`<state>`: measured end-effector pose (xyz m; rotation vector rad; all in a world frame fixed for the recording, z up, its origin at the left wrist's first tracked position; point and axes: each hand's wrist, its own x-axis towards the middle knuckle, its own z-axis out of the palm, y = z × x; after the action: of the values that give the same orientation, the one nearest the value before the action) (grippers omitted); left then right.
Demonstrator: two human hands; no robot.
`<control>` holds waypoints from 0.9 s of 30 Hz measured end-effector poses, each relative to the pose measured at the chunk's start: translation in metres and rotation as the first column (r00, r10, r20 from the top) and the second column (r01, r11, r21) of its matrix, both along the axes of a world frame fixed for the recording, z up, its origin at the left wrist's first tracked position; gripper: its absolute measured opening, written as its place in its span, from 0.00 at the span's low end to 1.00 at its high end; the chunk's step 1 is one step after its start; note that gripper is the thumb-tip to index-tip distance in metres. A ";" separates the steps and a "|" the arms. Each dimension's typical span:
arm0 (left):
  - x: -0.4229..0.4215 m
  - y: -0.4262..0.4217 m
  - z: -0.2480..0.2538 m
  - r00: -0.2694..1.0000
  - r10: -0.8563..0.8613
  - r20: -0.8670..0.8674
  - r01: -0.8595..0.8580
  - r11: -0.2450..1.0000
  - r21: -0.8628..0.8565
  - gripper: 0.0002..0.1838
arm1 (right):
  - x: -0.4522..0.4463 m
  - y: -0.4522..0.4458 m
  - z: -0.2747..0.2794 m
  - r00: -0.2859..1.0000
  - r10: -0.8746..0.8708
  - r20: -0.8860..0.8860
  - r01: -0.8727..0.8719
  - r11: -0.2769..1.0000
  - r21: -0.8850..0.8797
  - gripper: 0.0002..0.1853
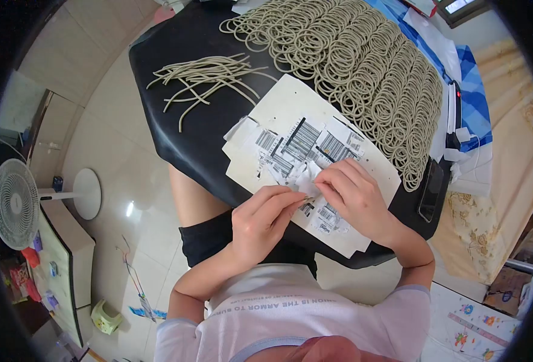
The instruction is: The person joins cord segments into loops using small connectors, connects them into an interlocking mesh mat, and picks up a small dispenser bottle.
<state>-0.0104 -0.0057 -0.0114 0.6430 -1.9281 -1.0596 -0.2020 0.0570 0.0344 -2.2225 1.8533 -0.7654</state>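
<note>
My left hand [265, 218] and my right hand [349, 192] meet over a cream cardboard sheet [284, 96] covered with barcode labels. The fingers of each are pinched together, the tips close to each other. Between and just behind the fingertips lies a small crumpled white piece [305, 177]; whatever the fingertips themselves pinch is too small to make out. Beyond the cardboard, rows of overlapping beige rings [345, 48] spread over the black table surface [218, 142]. Loose beige cord strips [209, 75] lie in a pile at the table's left.
A dark phone [432, 190] rests at the table's right edge, near a white cable. Blue checkered material [474, 102] is behind it. On the left stand a white fan [16, 204] and a cabinet [76, 253]. A small green stool [106, 317] is on the floor.
</note>
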 end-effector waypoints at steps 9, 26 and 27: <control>0.000 -0.001 -0.001 1.000 -0.008 -0.003 0.008 1.000 0.018 0.10 | -0.001 -0.001 -0.005 0.992 0.003 -0.126 -0.010 0.999 -0.052 0.07; -0.001 -0.003 0.000 0.999 0.021 -0.034 -0.020 0.999 0.028 0.09 | -0.001 0.002 -0.004 0.987 -0.025 -0.158 0.016 0.998 -0.061 0.08; -0.002 -0.003 -0.001 0.998 0.030 -0.053 -0.029 1.000 0.007 0.10 | -0.001 0.002 -0.004 0.985 -0.021 -0.171 0.010 0.998 -0.069 0.08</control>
<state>-0.0126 -0.0089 -0.0125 0.6384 -1.8648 -1.0542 -0.2025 0.0587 0.0306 -2.3879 1.9508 -0.6672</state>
